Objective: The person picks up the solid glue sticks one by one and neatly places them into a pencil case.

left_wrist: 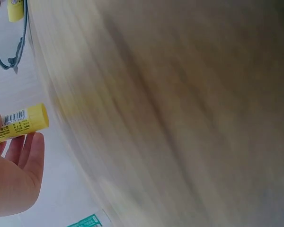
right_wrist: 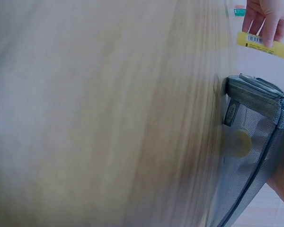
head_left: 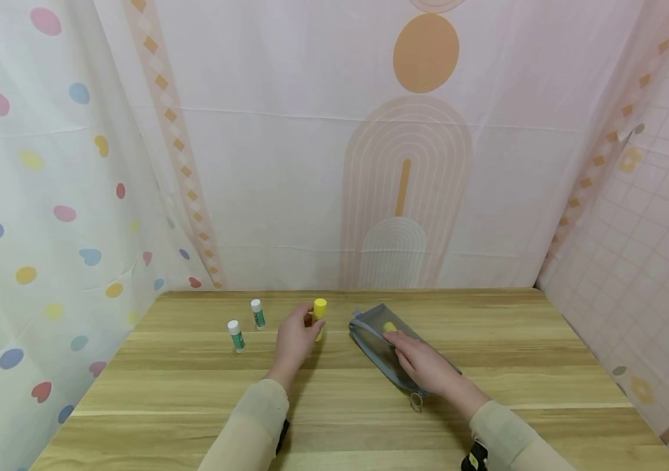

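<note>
My left hand point(head_left: 298, 340) grips an upright yellow glue stick point(head_left: 319, 307) around its middle. In the left wrist view, the thumb and fingers close around its label. My right hand point(head_left: 429, 366) lies over a grey mesh zip pouch point(head_left: 364, 353), fingertips at its opening beside another yellow glue stick point(head_left: 390, 326). Through the mesh in the right wrist view, a round yellow end point(right_wrist: 239, 143) shows. The right palm is partly hidden behind the pouch there, and I cannot tell whether its fingers pinch the stick.
Two green glue sticks with white caps, one nearer point(head_left: 236, 336) and one farther point(head_left: 258, 314), stand left of my left hand. A ring point(head_left: 416, 401) hangs at the pouch's near end. Patterned curtains point(head_left: 287, 196) border the wooden table point(head_left: 334, 425) behind and at both sides.
</note>
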{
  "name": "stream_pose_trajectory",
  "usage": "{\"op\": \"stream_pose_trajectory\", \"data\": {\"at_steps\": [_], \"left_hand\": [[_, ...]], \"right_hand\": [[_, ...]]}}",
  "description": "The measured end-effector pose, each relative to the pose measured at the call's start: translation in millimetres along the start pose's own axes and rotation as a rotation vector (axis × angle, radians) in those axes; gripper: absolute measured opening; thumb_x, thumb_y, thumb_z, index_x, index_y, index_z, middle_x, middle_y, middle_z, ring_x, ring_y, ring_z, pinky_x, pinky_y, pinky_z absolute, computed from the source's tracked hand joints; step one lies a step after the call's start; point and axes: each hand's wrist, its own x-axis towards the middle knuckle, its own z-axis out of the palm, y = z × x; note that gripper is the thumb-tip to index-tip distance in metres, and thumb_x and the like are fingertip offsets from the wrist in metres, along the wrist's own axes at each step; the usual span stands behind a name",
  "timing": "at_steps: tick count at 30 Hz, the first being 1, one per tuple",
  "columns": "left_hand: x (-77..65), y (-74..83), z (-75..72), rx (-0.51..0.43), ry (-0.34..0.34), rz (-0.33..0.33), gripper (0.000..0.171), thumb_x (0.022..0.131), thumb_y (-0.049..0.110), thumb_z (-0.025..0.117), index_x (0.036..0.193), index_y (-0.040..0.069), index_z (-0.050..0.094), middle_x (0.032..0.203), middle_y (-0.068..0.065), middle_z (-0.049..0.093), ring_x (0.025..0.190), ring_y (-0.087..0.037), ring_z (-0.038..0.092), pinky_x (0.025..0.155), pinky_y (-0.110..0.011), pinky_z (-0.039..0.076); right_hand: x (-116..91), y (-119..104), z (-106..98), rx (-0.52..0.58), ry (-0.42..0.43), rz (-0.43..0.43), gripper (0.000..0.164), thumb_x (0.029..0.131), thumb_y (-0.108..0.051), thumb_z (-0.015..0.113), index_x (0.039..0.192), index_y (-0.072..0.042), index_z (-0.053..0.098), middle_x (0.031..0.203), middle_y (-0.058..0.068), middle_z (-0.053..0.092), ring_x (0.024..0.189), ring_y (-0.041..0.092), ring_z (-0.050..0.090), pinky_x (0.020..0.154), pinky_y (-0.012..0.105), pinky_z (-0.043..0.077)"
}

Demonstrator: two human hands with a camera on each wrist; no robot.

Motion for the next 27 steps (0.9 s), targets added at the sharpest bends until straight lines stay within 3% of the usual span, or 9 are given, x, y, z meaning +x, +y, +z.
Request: {"op": "stream_pose_trajectory", "data": {"at_steps": [12,19,27], "left_hand": [[-2.3,4.9,-0.9,-0.118,0.011,-0.009,0.035,0.091,0.016,0.074,0.122,0.002,0.065,0.098,-0.012,0.07,0.09,-0.025,0.066,0.076,-0.038,0.058],[-4.3,6.5,-1.1,-0.101,-0.004,0.006,0.036,0.09,0.016,0.075,0.121,0.001,0.066,0.096,-0.011,0.07,0.088,-0.025,0.066,0.075,-0.038,0.058],[-10.3,10.9,2.8,-0.089,-0.075,-0.032,0.035,0.09,0.019,0.075,0.12,0.001,0.066,0.094,-0.009,0.069,0.088,-0.023,0.065,0.071,-0.035,0.058]], "right_hand": [[-1,0,-1,0.001,0.002,0.001,0.04,0.102,-0.001,0.049,0.141,0.004,0.048,0.141,0.025,0.051,0.131,0.041,0.047,0.106,0.053,0.04],[0,1,-1,-0.004,0.005,-0.008,0.04,0.102,-0.001,0.049,0.141,0.004,0.048,0.14,0.025,0.051,0.131,0.041,0.047,0.106,0.053,0.041],[-1,0,-1,0.0,0.007,0.005,0.04,0.102,-0.002,0.049,0.142,0.003,0.048,0.141,0.024,0.051,0.131,0.041,0.047,0.105,0.052,0.041]]}}
